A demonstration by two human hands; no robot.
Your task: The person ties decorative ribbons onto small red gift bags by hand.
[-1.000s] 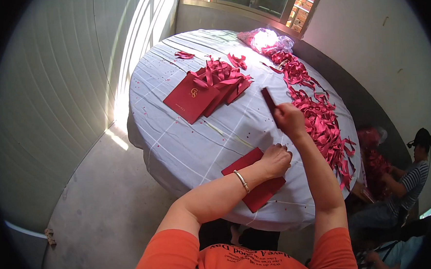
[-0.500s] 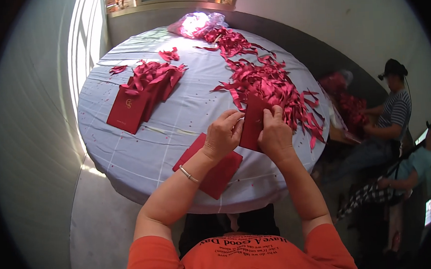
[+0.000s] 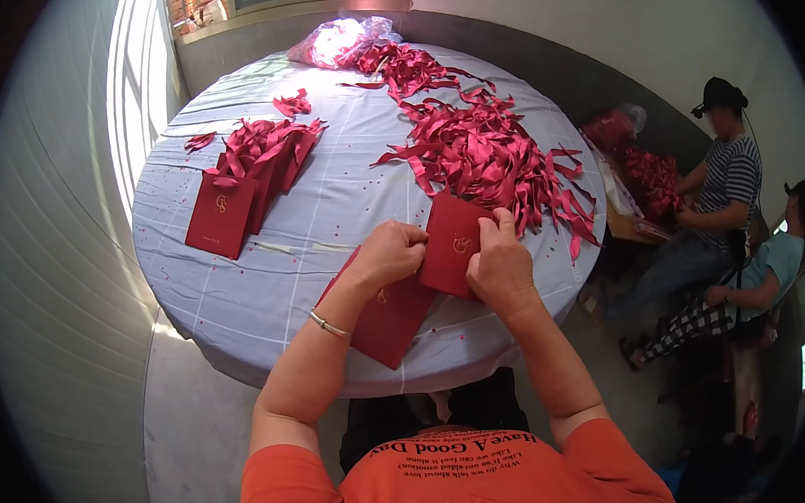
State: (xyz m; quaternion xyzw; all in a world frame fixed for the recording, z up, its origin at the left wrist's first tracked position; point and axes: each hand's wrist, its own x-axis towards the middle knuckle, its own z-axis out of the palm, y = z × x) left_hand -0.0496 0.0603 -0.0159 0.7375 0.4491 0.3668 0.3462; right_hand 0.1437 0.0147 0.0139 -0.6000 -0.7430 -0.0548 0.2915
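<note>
A flat red gift bag (image 3: 446, 249) with a gold emblem is held up over the near part of the table. My right hand (image 3: 500, 263) grips its right side, thumb and fingers closed on the edge. At its left edge my left hand (image 3: 386, 255) is pinched closed, the fingertips against the bag. Below lie more flat red bags (image 3: 393, 323), partly covered by my left wrist and the held bag. Just beyond my hands spreads a heap of dark red ribbons (image 3: 479, 152). Whether a ribbon is in my left fingertips is too small to tell.
A round table (image 3: 345, 200) under a pale checked cloth fills the middle. At left, overlapping red bags (image 3: 221, 220) have ribbons on top. A clear plastic bag (image 3: 342, 43) lies at the far edge. Two people sit at right, one by a box of red ribbons (image 3: 651, 179).
The held bag has turned so its emblem face now shows more fully. My left hand has shifted slightly left and down, with its fingers curled in. The view has shifted a little.
</note>
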